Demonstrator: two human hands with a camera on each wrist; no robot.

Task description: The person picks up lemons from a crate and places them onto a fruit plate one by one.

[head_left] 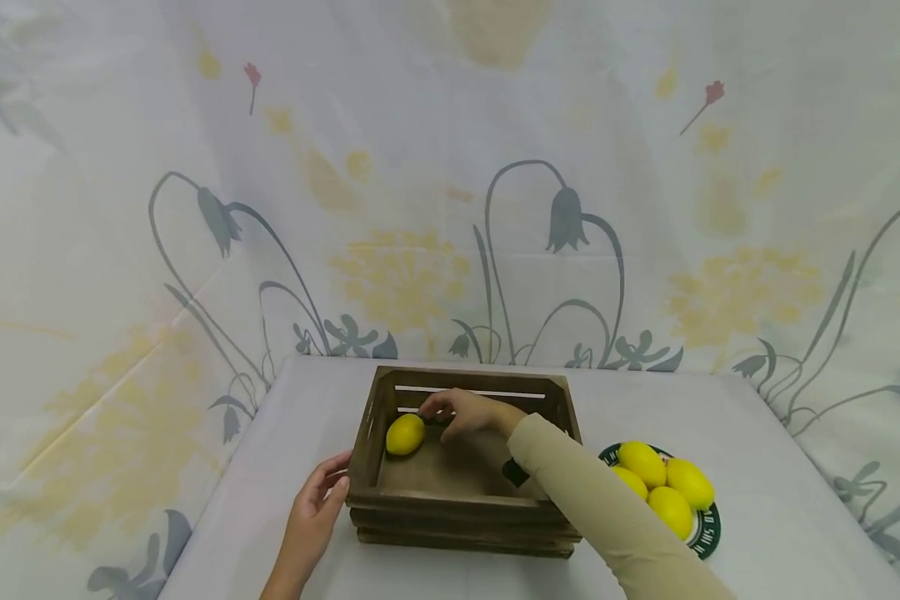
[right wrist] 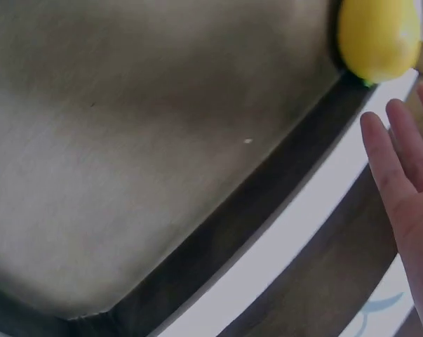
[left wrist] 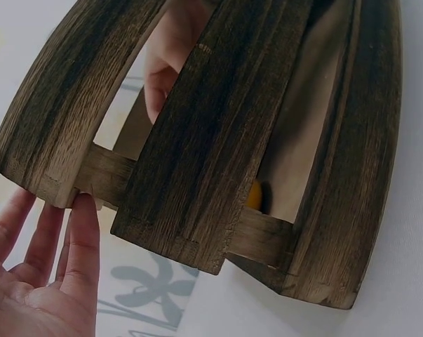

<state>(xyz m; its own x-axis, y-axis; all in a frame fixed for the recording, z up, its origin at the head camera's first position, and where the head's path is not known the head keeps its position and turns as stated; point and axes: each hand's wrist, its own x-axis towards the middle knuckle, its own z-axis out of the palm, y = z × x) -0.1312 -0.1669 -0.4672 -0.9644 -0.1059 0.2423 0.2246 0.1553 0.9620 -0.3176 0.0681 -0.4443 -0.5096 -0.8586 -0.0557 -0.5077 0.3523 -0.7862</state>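
Observation:
A brown slatted wooden crate point(head_left: 465, 521) stands on the white surface. One yellow lemon point(head_left: 405, 434) lies on its floor, near the left back corner. My right hand point(head_left: 471, 413) reaches inside, just right of that lemon, with its fingers loosely bent. In the right wrist view, a gap shows between the fingers point(right wrist: 386, 151) and the lemon point(right wrist: 379, 38). Outside the crate, the fingertips of my left hand point(head_left: 315, 508) rest against its left end. The left wrist view shows these fingers point(left wrist: 83, 242) at the slat ends; a yellow sliver shows through a gap.
Right of the crate, a round plate with a dark green lettered rim point(head_left: 710, 529) bears several lemons point(head_left: 690, 483), partly behind my right sleeve point(head_left: 600, 508). A small dark object point(head_left: 515, 472) shows beside my right wrist. A flower-printed cloth point(head_left: 435, 208) hangs behind.

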